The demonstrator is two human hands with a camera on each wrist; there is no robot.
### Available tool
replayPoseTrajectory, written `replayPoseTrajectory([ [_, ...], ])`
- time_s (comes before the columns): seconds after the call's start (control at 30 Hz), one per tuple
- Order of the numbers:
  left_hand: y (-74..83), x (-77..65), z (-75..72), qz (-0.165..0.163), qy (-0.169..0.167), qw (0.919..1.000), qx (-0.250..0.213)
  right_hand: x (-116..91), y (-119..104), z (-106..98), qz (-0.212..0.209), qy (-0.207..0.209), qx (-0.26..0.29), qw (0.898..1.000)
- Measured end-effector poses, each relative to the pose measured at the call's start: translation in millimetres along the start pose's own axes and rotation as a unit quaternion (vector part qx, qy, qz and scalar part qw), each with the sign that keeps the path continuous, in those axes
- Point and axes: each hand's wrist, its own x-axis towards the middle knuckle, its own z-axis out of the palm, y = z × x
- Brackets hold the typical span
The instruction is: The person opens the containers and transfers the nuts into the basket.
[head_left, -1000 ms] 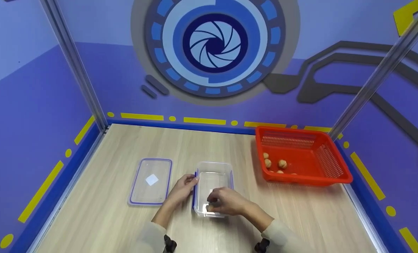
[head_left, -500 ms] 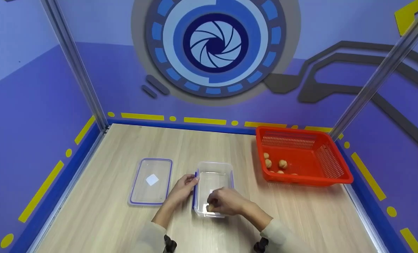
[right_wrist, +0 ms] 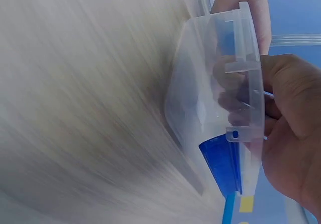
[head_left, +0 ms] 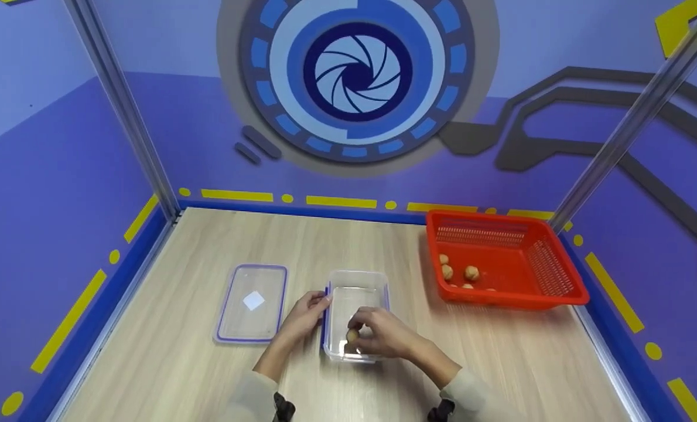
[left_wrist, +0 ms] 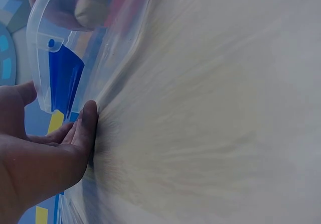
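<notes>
A clear plastic food container [head_left: 355, 280] with blue side latches stands uncovered on the table. My right hand [head_left: 386, 334] reaches over its right side and pinches a walnut [head_left: 352, 336] between thumb and fingers, inside the near end. Through the clear wall, the left wrist view shows that walnut [left_wrist: 92, 12] above the container floor. At the container's left side, my left hand [head_left: 303, 316] rests with its thumb at the rim. Extended fingers [left_wrist: 88, 116] touch low on the outer wall near the blue latch [left_wrist: 65, 78]. The right wrist view shows the right fingers only through the cloudy plastic.
Flat on the table to the left lies the clear lid [head_left: 240, 319] with a blue seal and a white square label. A red plastic basket [head_left: 506, 299] at the back right holds several walnuts [head_left: 471, 273]. Blue-purple panels wall the table [head_left: 383, 240] behind and on both sides.
My right hand has shifted slightly up in the head view, away from the container's near end, and the pinched walnut shows more. The left hand stays in place.
</notes>
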Motion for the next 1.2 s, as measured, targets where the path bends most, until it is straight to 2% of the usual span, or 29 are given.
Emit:
replayPoseTrajectory([
  [0.23, 0.3, 4.4, -1.9, -0.009, 0.001, 0.9999, 0.008, -3.0, -3.6, -30.7, 0.070, 0.020, 0.069, 0.995],
  [0.47, 0.3, 5.6, -2.7, -0.004, -0.001, 0.9999, 0.014, -5.2, 2.3, -59.5, 0.072, 0.079, 0.072, 0.992],
  [0.6, -5.9, 9.0, -1.9, -0.005, 0.007, 0.9999, 0.015, -8.0, 9.8, -70.3, 0.080, 0.102, 0.077, 0.989],
  [0.73, -3.7, 6.2, -1.3, -0.005, 0.011, 0.9999, 0.012, -11.7, 20.2, -81.4, 0.085, 0.138, 0.075, 0.984],
  [0.77, 2.1, 2.7, -1.3, -0.007, 0.010, 0.9999, 0.008, -12.7, 22.8, -84.5, 0.085, 0.146, 0.076, 0.983],
  [0.87, 0.9, 3.6, -1.5, -0.009, 0.005, 0.9999, 0.005, -16.8, 30.1, -94.0, 0.089, 0.170, 0.075, 0.979],
  [0.97, -7.2, 9.4, -2.0, -0.010, 0.002, 0.9999, 0.004, -21.2, 37.3, -103.0, 0.096, 0.193, 0.071, 0.974],
  [1.07, -21.6, 17.1, -1.9, -0.011, 0.002, 0.9999, 0.007, -26.0, 43.0, -110.9, 0.099, 0.222, 0.077, 0.967],
  [1.2, -37.3, 23.5, -0.6, -0.012, 0.007, 0.9998, 0.015, -30.8, 40.7, -121.7, 0.103, 0.252, 0.097, 0.957],
])
